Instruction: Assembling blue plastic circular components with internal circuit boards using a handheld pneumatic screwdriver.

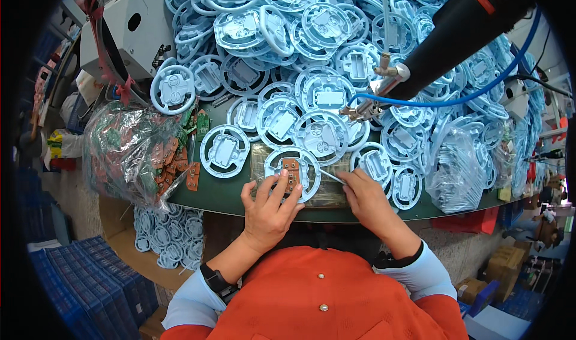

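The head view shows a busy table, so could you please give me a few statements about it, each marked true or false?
1. The right hand holds a thin rod. True.
2. The left hand is well away from the brown circuit board. False: the left hand has fingers on that board.
3. A large pile of blue wheels lies beyond the hands. True.
4. The clear bag left of the hands is full of blue wheels. False: that clear bag holds brown and green circuit boards.
5. The person's top is orange-red. True.
6. The curved hose is yellow. False: the hose is blue.
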`<state>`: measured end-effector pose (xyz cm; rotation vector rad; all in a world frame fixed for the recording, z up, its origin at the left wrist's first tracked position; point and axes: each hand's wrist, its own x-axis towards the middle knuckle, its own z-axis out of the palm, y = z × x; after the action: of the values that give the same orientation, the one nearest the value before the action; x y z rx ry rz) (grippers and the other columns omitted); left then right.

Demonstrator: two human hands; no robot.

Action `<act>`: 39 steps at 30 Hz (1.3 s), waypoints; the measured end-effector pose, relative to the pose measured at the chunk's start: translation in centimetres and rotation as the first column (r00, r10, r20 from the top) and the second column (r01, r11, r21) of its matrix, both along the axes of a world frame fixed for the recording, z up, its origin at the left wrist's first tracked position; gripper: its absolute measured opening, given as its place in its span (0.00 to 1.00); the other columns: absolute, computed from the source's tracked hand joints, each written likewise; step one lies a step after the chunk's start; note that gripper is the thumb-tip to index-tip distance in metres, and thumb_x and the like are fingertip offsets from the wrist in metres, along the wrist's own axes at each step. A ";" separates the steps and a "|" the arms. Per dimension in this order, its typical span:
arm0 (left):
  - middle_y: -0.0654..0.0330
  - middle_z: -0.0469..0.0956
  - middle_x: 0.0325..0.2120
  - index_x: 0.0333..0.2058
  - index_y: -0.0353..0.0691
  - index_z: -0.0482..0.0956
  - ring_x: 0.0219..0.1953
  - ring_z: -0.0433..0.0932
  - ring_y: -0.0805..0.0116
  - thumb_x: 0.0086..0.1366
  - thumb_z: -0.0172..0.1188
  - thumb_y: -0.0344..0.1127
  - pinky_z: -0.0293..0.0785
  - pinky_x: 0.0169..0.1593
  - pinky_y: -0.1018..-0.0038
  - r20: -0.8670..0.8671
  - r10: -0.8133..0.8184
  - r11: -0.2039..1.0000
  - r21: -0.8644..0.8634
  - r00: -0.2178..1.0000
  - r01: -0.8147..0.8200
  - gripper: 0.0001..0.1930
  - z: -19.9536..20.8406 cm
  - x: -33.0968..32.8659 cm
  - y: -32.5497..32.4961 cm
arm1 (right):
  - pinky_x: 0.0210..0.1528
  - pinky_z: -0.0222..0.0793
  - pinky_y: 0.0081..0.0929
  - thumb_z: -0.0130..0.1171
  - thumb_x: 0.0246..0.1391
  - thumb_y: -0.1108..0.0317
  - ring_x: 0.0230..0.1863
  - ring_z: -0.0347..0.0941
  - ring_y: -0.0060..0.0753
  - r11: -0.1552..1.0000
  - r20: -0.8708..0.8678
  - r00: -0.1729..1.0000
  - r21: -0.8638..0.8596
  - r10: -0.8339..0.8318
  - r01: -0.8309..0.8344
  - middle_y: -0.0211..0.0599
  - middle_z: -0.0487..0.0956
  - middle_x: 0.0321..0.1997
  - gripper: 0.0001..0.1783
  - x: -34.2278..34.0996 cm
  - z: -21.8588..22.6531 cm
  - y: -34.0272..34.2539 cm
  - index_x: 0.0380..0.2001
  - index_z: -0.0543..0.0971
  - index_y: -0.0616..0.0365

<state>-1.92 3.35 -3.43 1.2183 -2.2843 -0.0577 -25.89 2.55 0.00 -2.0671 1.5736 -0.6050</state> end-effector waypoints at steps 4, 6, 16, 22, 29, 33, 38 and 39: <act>0.55 0.74 0.54 0.45 0.47 0.81 0.52 0.71 0.59 0.46 0.73 0.39 0.55 0.55 0.52 -0.025 0.035 0.999 0.007 0.999 -0.035 0.24 -0.2 -0.2 0.3 | 0.34 0.69 0.41 0.59 0.52 0.76 0.34 0.74 0.52 0.999 0.106 0.994 0.032 -0.038 0.035 0.45 0.74 0.33 0.09 -0.3 -0.5 0.2 0.39 0.77 0.60; 0.55 0.74 0.54 0.44 0.47 0.81 0.52 0.71 0.59 0.46 0.74 0.39 0.56 0.55 0.52 -0.021 0.024 1.000 0.018 0.999 -0.023 0.23 0.3 -0.2 0.0 | 0.34 0.69 0.40 0.60 0.52 0.75 0.33 0.74 0.51 0.998 0.086 0.995 0.038 -0.055 0.052 0.44 0.74 0.32 0.09 -0.7 -0.1 0.3 0.39 0.78 0.60; 0.54 0.74 0.54 0.45 0.47 0.80 0.52 0.71 0.56 0.46 0.73 0.39 0.55 0.56 0.51 -0.074 0.009 1.000 0.015 0.997 -0.008 0.24 0.0 0.2 -0.1 | 0.31 0.68 0.33 0.63 0.52 0.74 0.29 0.74 0.42 0.988 0.177 0.980 0.137 -0.090 0.066 0.40 0.75 0.29 0.08 -1.0 -0.2 0.2 0.36 0.80 0.60; 0.53 0.73 0.55 0.47 0.47 0.78 0.52 0.71 0.55 0.50 0.71 0.40 0.54 0.57 0.50 -0.134 -0.005 1.000 0.002 0.991 0.005 0.24 -1.1 0.6 0.0 | 0.32 0.70 0.32 0.63 0.51 0.73 0.31 0.77 0.43 0.984 0.242 0.970 0.178 -0.035 -0.009 0.41 0.78 0.31 0.06 -0.1 0.2 -1.1 0.34 0.79 0.60; 0.53 0.73 0.55 0.48 0.48 0.77 0.53 0.71 0.55 0.51 0.70 0.41 0.54 0.57 0.51 -0.157 -0.008 1.000 0.013 0.988 0.010 0.24 -1.5 0.6 0.0 | 0.32 0.70 0.32 0.64 0.51 0.73 0.31 0.77 0.43 0.985 0.273 0.962 0.165 0.008 -0.055 0.40 0.78 0.31 0.07 -0.4 0.2 -1.6 0.34 0.79 0.59; 0.53 0.73 0.56 0.47 0.49 0.78 0.53 0.70 0.55 0.52 0.70 0.43 0.54 0.58 0.51 -0.160 -0.010 1.000 0.018 0.987 0.013 0.23 -1.7 0.6 0.0 | 0.32 0.71 0.34 0.64 0.50 0.74 0.32 0.77 0.45 0.992 0.250 0.965 0.079 0.076 -0.099 0.39 0.77 0.30 0.07 0.2 -0.5 -1.9 0.34 0.79 0.59; 0.54 0.73 0.56 0.47 0.49 0.78 0.53 0.70 0.55 0.53 0.69 0.44 0.54 0.58 0.50 -0.145 -0.023 1.000 0.015 0.989 0.025 0.22 -1.6 0.7 0.1 | 0.30 0.71 0.36 0.64 0.51 0.73 0.31 0.76 0.46 0.988 0.117 0.982 -0.071 0.146 -0.138 0.39 0.76 0.29 0.06 0.3 -0.1 -1.8 0.33 0.78 0.58; 0.54 0.73 0.56 0.47 0.49 0.78 0.54 0.70 0.55 0.53 0.69 0.45 0.53 0.58 0.50 -0.131 -0.027 1.000 0.008 0.991 0.029 0.22 -1.5 0.6 0.1 | 0.30 0.71 0.36 0.64 0.51 0.73 0.31 0.76 0.46 0.988 0.117 0.982 -0.071 0.146 -0.138 0.39 0.76 0.29 0.06 0.2 -0.1 -1.7 0.33 0.78 0.58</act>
<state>-1.27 3.45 -4.92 1.1526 -2.1895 -0.1545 -25.66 0.86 -0.10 -2.1236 1.3417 -0.7212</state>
